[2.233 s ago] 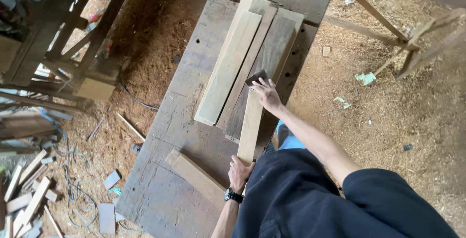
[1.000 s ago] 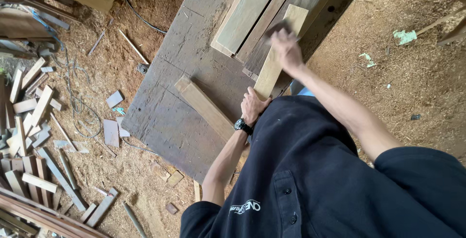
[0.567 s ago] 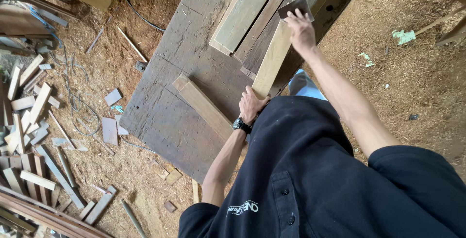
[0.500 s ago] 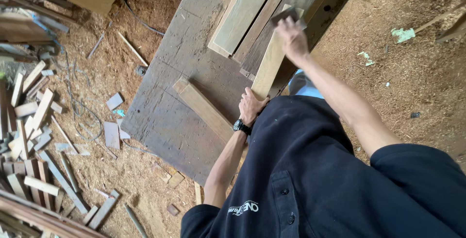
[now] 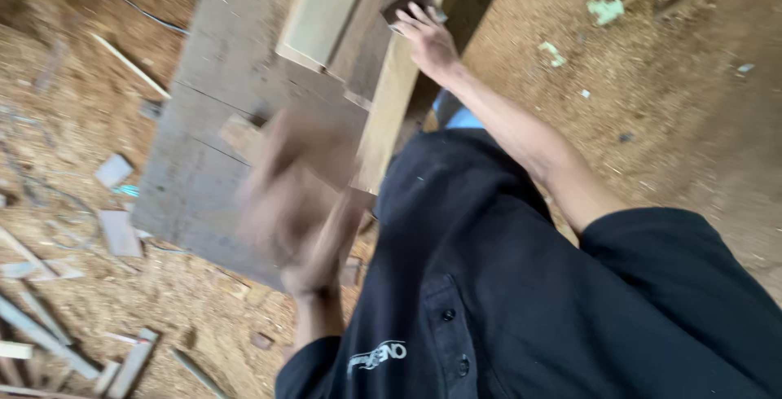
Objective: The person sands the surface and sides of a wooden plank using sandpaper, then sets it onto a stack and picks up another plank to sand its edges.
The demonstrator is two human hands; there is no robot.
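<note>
My right hand [image 5: 428, 41] reaches forward and presses a small dark sanding pad [image 5: 405, 4] on the far end of a long pale plank [image 5: 389, 114]. The plank lies lengthwise on a grey wooden workbench [image 5: 220, 81]. My left hand [image 5: 285, 203] is lifted off the bench and close to the camera. It is a motion blur, so its fingers and whatever it may hold cannot be made out. A short wooden block [image 5: 240, 132] lies on the bench, partly behind that hand. A wider pale board [image 5: 330, 4] rests beside the plank.
Sawdust covers the floor [image 5: 652, 106] on both sides of the bench. Wood offcuts [image 5: 114, 171] and thin slats [image 5: 41, 334] are scattered at the left. Scraps of pale green litter [image 5: 607, 10] lie at the upper right. My black shirt fills the lower right.
My left hand has left the near end of the plank and swung up toward the camera, now blurred. My right hand still holds the pad at the plank's far end.
</note>
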